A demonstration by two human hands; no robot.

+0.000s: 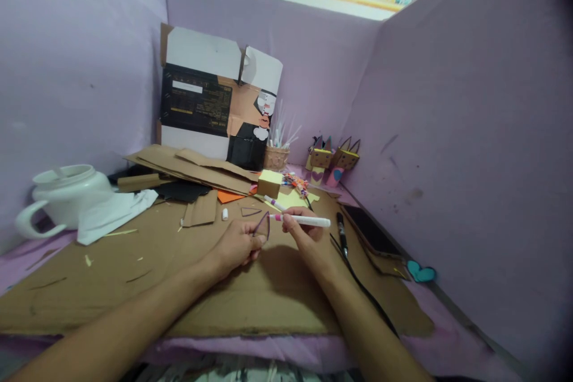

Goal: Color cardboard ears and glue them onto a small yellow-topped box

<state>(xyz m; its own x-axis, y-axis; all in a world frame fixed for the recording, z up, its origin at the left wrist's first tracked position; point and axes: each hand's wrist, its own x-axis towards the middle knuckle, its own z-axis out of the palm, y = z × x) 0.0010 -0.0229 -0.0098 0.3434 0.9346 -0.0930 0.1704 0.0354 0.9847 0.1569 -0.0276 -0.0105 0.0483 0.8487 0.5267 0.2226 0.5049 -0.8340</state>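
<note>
My left hand (pixel 242 242) pinches a small cardboard triangle (pixel 262 228) with purple edges, held just above the cardboard sheet. In my right hand (pixel 307 239) is a white marker (pixel 308 221) with a purple tip end, pointing left. Its tip meets or nearly meets the triangle's upper edge; exact contact I cannot tell. Beyond my hands lies a similar purple-edged triangle (pixel 250 212). A white marker cap (pixel 224 214) rests to its left. Another white and purple marker (pixel 274 203) lies behind, near a small cardboard cube (pixel 270 184) with a yellowish top.
A white teapot-like jar (pixel 67 197) and a white cloth (pixel 119 212) stand at left. Cardboard pieces (pixel 197 167) are stacked behind. A black pen (pixel 341 233), a cable (pixel 367 292), a dark phone-like slab (pixel 371 230) and a teal heart (pixel 421 271) lie right. Cardboard figures (pixel 344 158) stand at the back.
</note>
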